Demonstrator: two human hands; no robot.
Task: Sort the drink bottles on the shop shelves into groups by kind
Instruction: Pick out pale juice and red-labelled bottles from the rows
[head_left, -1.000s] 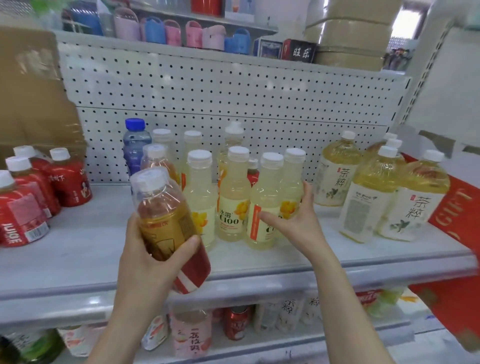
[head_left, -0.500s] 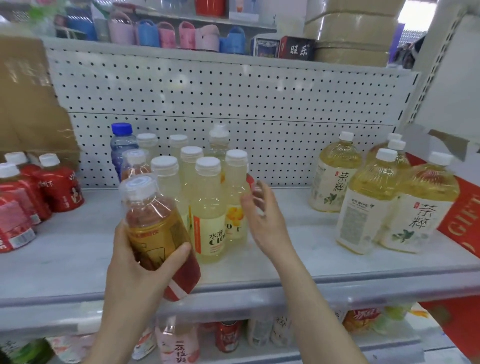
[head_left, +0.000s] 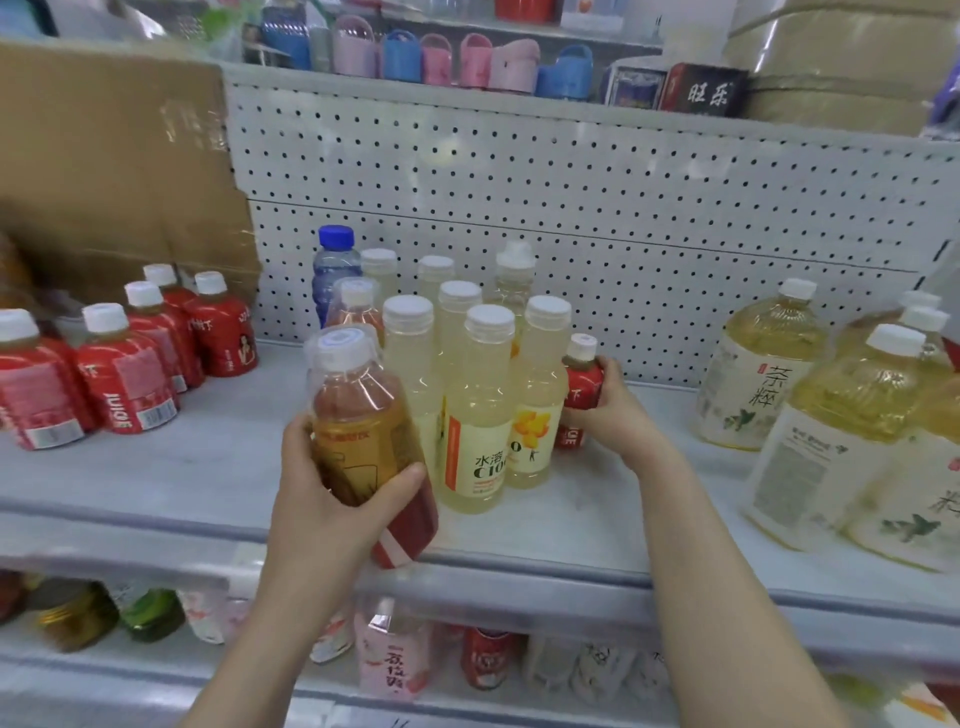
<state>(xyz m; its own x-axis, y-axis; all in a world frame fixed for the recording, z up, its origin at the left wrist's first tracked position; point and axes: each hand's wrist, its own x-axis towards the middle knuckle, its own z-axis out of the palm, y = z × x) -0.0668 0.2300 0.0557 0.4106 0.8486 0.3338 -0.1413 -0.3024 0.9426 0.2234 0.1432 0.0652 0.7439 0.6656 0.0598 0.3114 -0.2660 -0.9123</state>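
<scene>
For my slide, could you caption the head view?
Left hand holds an amber bottle; right hand grips a red juice bottle.

We are in a shop. Drink bottles (head_left: 475, 415) crowd a metal shelf (head_left: 156, 483) backed by white pegboard (head_left: 623, 208). More drinks sit below.

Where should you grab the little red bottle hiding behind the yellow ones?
Probably around its red body, coming from its right side. The small red bottle stands upright, tucked tight against the pale yellow bottles on its left, so only the right is free. The right hand is already wrapped there; the narrow capped neck would likely slip.
</scene>
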